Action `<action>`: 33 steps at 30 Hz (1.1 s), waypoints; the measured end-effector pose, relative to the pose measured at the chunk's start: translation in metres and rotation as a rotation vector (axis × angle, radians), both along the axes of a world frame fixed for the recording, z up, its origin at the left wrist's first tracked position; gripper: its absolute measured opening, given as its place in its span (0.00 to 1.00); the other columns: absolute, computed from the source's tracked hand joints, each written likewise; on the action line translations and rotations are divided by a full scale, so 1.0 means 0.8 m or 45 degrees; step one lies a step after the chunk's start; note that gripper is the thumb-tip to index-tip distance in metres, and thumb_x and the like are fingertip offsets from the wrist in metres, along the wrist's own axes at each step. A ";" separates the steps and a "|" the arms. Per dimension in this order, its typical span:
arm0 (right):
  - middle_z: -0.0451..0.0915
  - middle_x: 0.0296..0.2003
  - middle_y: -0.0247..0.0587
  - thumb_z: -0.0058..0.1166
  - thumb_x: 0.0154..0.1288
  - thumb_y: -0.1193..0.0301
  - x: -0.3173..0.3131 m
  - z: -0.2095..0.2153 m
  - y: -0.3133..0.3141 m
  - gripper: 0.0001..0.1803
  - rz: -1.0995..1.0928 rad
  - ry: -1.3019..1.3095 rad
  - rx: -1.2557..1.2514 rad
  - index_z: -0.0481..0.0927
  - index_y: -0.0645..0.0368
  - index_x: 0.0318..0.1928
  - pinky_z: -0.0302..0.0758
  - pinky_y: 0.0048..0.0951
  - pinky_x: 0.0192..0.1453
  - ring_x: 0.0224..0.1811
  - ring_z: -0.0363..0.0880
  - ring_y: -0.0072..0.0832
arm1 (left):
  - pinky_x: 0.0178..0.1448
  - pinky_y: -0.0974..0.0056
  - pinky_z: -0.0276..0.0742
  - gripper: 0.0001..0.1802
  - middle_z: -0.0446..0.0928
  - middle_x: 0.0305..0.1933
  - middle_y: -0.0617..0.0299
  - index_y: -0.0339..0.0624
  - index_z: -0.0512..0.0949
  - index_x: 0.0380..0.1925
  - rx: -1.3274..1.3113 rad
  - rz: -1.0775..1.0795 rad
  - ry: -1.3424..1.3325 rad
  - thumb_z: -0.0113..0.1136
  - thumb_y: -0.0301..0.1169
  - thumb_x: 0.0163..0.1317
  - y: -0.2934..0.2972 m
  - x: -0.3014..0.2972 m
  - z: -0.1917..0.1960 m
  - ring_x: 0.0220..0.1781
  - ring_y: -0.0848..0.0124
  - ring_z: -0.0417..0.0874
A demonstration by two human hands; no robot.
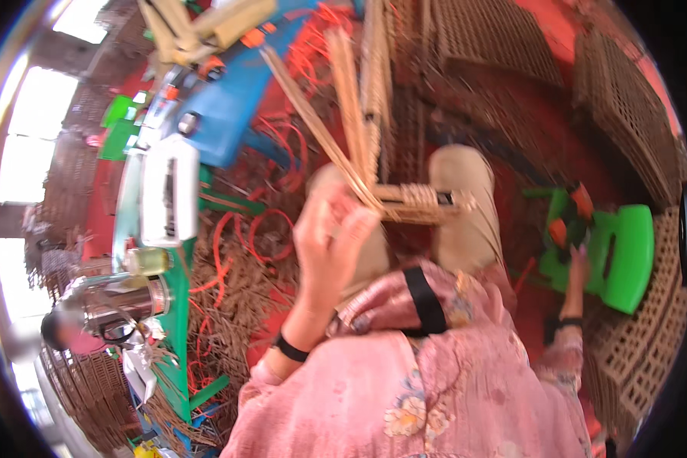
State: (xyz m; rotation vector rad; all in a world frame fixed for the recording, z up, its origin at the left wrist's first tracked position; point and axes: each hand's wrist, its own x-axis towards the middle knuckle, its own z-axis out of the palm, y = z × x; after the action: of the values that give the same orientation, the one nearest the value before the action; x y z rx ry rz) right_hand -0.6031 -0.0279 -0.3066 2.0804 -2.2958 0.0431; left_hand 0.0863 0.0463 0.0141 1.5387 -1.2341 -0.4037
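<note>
My left hand is raised in front of my lap and grips the bound base of a wicker frame, a bundle of tan cane strips. Long cane strips fan upward and away from that bound base. My right hand reaches out to the right and rests on the edge of a green plastic stool. Small orange and dark tools lie on the stool just above the fingers. Whether the right hand holds one of them cannot be told. My knees in tan trousers sit under the frame.
A green low table at the left carries a white plastic can, a steel flask and a small jar. Orange cord and cane scraps litter the red floor. Woven panels stand at the upper right and right. Another person's head shows at lower left.
</note>
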 end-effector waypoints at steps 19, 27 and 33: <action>0.76 0.59 0.57 0.44 0.64 0.37 0.050 0.029 -0.055 0.37 -0.905 -0.740 0.593 0.72 0.42 0.67 0.69 0.47 0.64 0.62 0.74 0.52 | 0.43 0.62 0.77 0.07 0.82 0.34 0.56 0.36 0.78 0.30 -0.446 -0.224 -0.395 0.67 0.18 0.55 -0.004 -0.031 0.021 0.38 0.61 0.83; 0.77 0.60 0.48 0.53 0.71 0.60 0.335 0.293 -0.070 0.27 -0.110 -1.570 -0.573 0.74 0.70 0.61 0.74 0.32 0.60 0.59 0.78 0.32 | 0.36 0.62 0.71 0.09 0.77 0.25 0.61 0.37 0.77 0.25 -0.310 -0.379 -0.557 0.69 0.26 0.55 -0.061 -0.028 0.054 0.29 0.61 0.77; 0.80 0.45 0.37 0.58 0.69 0.66 0.581 0.429 -0.027 0.20 0.761 -2.087 -0.155 0.78 0.65 0.57 0.74 0.21 0.50 0.46 0.77 0.20 | 0.40 0.66 0.74 0.05 0.76 0.31 0.62 0.37 0.82 0.30 -0.113 -0.439 -0.141 0.68 0.24 0.55 -0.082 -0.010 0.038 0.33 0.71 0.77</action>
State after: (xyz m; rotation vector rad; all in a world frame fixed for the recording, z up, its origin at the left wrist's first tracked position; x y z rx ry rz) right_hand -0.1382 -0.0495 0.0367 2.9205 -1.4932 2.5552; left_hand 0.0781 -0.0192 0.0445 1.2875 -1.5908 -0.4836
